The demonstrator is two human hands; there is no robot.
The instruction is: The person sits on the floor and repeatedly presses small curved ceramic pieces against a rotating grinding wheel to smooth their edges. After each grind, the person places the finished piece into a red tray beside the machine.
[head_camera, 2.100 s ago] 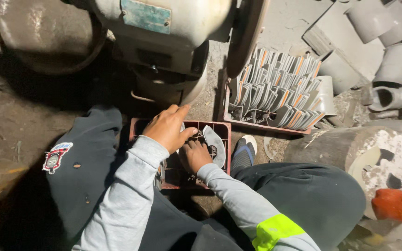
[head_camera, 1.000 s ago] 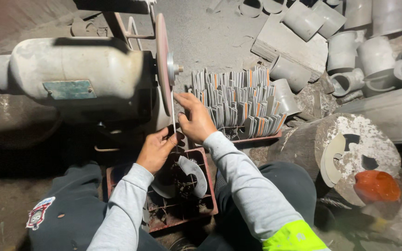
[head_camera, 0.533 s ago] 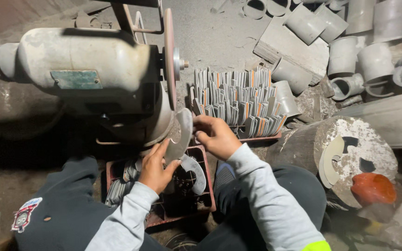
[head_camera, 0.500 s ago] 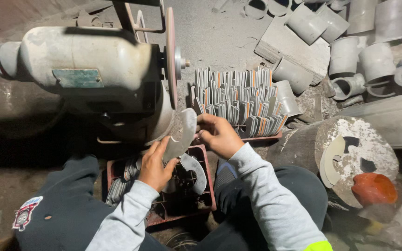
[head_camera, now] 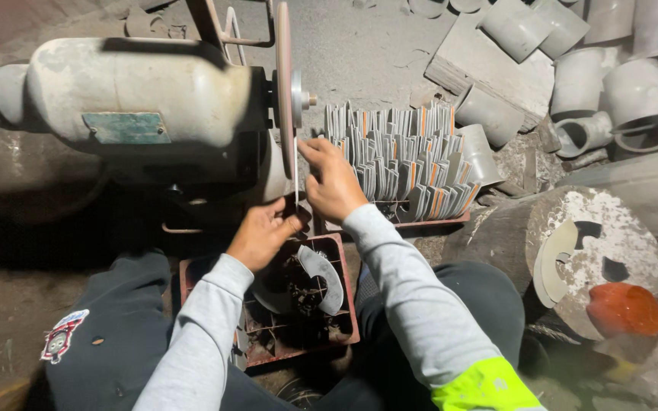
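Two bare hands meet on one thin metal blade (head_camera: 296, 176), which stands on edge just below the grinding wheel (head_camera: 284, 87). The right hand (head_camera: 335, 181) pinches the blade's upper part between narrowed fingertips, thumb toward the wheel, the other fingers curled over the top. The left hand (head_camera: 265, 232) grips the lower end, fingers closed narrowly round it, knuckles up. The blade runs nearly upright between the two grips, its upper edge close to the rim of the wheel; whether it touches the wheel cannot be told.

The wheel sits edge-on at the end of a pale, dusty grinder motor (head_camera: 138, 95) that fills the upper left. Below the hands, a red crate (head_camera: 344, 304) rests between the person's knees and holds curved grey metal pieces (head_camera: 323, 274). Beyond the right hand, a second crate (head_camera: 420, 222) is packed with upright blades in rows (head_camera: 401, 156), grey with orange streaks. To the right stands a wooden block (head_camera: 573, 243) with a pale curved blank (head_camera: 554, 262) and an orange-red lump (head_camera: 624, 308) on top. Grey pipe fittings (head_camera: 580, 84) lie scattered at the upper right. Grey sleeves cover both forearms, with a yellow-green band (head_camera: 485, 388) on the right.
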